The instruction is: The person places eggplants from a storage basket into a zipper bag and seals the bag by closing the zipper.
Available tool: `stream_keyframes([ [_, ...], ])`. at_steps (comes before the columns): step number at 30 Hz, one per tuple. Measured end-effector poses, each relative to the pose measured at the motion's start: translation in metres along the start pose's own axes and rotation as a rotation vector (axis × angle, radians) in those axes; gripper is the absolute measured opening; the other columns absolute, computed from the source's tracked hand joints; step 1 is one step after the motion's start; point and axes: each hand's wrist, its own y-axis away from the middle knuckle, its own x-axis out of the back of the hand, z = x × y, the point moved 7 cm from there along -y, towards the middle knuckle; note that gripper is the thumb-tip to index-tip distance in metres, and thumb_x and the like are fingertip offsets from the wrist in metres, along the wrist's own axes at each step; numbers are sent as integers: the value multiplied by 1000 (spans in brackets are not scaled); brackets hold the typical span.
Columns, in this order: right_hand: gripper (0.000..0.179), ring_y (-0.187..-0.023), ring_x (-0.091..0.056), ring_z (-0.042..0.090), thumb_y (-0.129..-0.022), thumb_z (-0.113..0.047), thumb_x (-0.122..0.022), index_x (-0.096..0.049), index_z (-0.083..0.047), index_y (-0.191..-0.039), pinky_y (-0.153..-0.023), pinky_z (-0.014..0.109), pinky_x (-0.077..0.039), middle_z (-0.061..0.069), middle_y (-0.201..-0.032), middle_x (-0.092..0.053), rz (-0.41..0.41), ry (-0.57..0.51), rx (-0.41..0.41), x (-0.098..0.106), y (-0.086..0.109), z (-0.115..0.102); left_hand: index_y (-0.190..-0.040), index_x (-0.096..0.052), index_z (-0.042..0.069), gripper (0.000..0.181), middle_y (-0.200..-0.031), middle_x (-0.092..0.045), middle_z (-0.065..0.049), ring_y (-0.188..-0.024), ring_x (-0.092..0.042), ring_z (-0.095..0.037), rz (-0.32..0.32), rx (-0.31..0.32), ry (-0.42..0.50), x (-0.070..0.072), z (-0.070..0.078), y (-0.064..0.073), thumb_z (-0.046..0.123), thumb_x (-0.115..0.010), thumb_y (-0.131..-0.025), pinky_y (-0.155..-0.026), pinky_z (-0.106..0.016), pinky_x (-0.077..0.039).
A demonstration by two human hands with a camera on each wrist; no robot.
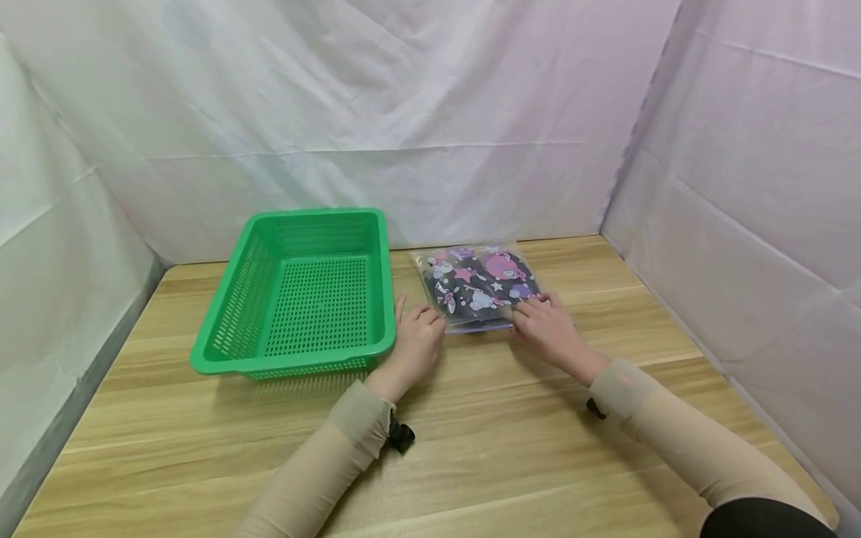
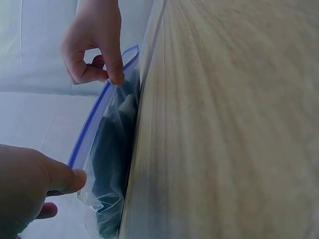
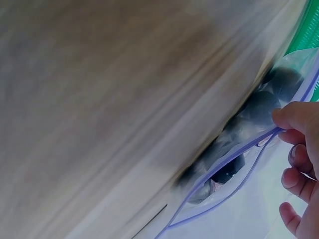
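A clear zip bag point(image 1: 430, 263) lies flat on the table, holding folded dark cloth point(image 1: 480, 288) printed with pink, white and purple cartoon figures and stars. Its purple zip edge point(image 2: 87, 130) faces me. My left hand point(image 1: 418, 345) pinches the left part of that edge, thumb against the plastic. Farther right, my right hand point(image 1: 546, 329) pinches the edge between thumb and forefinger, its other fingers curled loosely. In the right wrist view, two purple zip strips point(image 3: 229, 155) meet at the right hand point(image 3: 305, 149) and gape apart beside it, with dark cloth showing inside.
A green perforated plastic basket point(image 1: 389, 299) stands just left of the bag, close beside my left hand. White sheeting point(image 1: 417, 112) hangs behind and at both sides of the wood-grain table point(image 1: 471, 448). A black rounded object point(image 1: 767, 519) shows at the lower right.
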Motion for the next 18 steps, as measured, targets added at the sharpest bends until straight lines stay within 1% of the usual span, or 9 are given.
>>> stream_keyframes([
  [2, 19, -71, -53, 23, -77, -14, -75, -59, -8, -70, -84, 49, -40, 2, -73, -57, 4, 1, 4, 1, 1, 1, -83, -72, 12, 7, -95, -70, -1, -103, -59, -24, 0, 0, 1, 0, 0, 0, 7, -73, -78, -107, -63, -24],
  [8, 22, -68, -51, 23, -75, -13, -76, -56, -8, -67, -83, 49, -41, 1, -70, -55, 11, 4, 19, 3, 2, 2, -83, -72, 11, 7, -94, -70, -1, -102, -59, -25, 13, -3, 5, 0, 0, 0, 7, -73, -78, -106, -64, -24],
  [18, 24, -73, -56, 28, -73, -11, -77, -55, -6, -68, -80, 48, -40, 5, -73, -57, 28, -7, 31, 1, 9, 10, -80, -70, 10, 5, -90, -68, -2, -101, -59, -25, 14, 4, 6, -1, 0, -1, 6, -72, -77, -105, -65, -25],
])
